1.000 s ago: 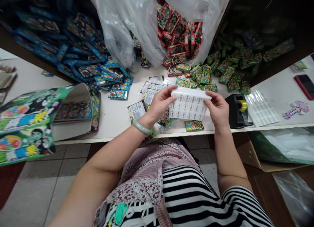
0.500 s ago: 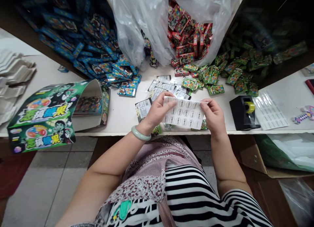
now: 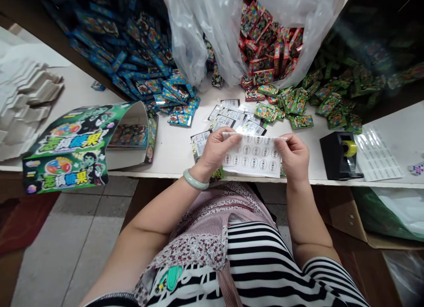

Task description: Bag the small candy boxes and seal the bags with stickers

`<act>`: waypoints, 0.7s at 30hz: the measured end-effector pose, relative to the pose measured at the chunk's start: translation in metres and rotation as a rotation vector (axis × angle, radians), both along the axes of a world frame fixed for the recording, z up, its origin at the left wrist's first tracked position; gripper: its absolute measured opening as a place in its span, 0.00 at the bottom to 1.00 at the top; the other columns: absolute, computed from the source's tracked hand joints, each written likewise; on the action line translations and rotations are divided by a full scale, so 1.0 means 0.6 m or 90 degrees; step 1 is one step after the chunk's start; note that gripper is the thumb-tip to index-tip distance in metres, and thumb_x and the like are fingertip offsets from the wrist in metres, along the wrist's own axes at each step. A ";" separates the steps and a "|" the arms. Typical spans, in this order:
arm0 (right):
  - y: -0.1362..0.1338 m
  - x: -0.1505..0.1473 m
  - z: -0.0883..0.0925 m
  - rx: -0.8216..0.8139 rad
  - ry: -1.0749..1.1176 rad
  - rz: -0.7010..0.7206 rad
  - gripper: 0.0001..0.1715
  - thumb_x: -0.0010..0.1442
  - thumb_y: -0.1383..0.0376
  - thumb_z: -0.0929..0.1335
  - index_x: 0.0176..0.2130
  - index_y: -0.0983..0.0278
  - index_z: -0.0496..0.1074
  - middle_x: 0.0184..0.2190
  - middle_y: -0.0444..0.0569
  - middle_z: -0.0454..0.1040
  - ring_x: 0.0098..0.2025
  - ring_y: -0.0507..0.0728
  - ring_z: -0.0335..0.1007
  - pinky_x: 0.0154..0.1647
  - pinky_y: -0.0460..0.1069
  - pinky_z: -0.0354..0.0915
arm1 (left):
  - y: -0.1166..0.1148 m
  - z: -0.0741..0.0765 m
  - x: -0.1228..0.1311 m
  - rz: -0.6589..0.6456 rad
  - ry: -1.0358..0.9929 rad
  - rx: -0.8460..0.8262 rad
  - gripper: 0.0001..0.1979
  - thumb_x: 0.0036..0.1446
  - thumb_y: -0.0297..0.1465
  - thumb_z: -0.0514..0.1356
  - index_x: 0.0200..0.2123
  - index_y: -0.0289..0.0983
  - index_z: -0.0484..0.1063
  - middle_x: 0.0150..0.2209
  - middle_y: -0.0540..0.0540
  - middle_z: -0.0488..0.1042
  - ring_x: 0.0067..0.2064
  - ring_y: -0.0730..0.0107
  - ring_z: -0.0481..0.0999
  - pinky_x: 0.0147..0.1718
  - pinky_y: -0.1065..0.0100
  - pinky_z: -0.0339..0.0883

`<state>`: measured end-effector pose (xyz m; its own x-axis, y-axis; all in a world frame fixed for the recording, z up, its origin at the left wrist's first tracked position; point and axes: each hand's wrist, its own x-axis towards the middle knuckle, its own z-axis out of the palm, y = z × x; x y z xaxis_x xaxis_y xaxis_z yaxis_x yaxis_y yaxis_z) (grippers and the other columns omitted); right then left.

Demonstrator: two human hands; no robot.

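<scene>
A white sheet of round printed stickers (image 3: 254,156) is stretched between my two hands, just above the front edge of the table. My left hand (image 3: 217,150) pinches its upper left edge, thumb on top. At the upper right corner, my right hand (image 3: 294,156) grips it between thumb and fingers. Behind the sheet lie several flat printed packets (image 3: 228,119) with barcode labels. A green packet partly shows under my left wrist, mostly hidden.
Left stands an open green display box (image 3: 66,143) with small boxes inside. Heaps of blue boxes (image 3: 180,115), red boxes (image 3: 261,55) in a plastic bag, and green boxes (image 3: 301,120) lie behind. Right are a black tape dispenser (image 3: 336,159) and another sticker sheet (image 3: 379,154).
The whole view has shifted, so the table and boxes appear further right. Both hands still hold the sticker sheet, which now hangs tilted slightly more toward the camera.
</scene>
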<state>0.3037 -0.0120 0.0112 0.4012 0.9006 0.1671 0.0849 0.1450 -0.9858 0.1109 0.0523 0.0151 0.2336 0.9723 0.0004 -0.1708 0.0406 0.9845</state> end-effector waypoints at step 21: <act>0.001 0.002 0.002 0.004 0.004 0.095 0.13 0.49 0.57 0.77 0.28 0.60 0.73 0.27 0.41 0.74 0.30 0.52 0.69 0.31 0.48 0.67 | 0.001 0.005 -0.015 -0.080 0.036 0.108 0.10 0.48 0.36 0.70 0.30 0.39 0.75 0.29 0.52 0.74 0.30 0.73 0.71 0.29 0.71 0.65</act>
<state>0.3048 -0.0115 0.0124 0.2646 0.9492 0.1704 0.0555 0.1614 -0.9853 0.1018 0.0528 0.0179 0.3568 0.9228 0.1450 -0.1193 -0.1090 0.9869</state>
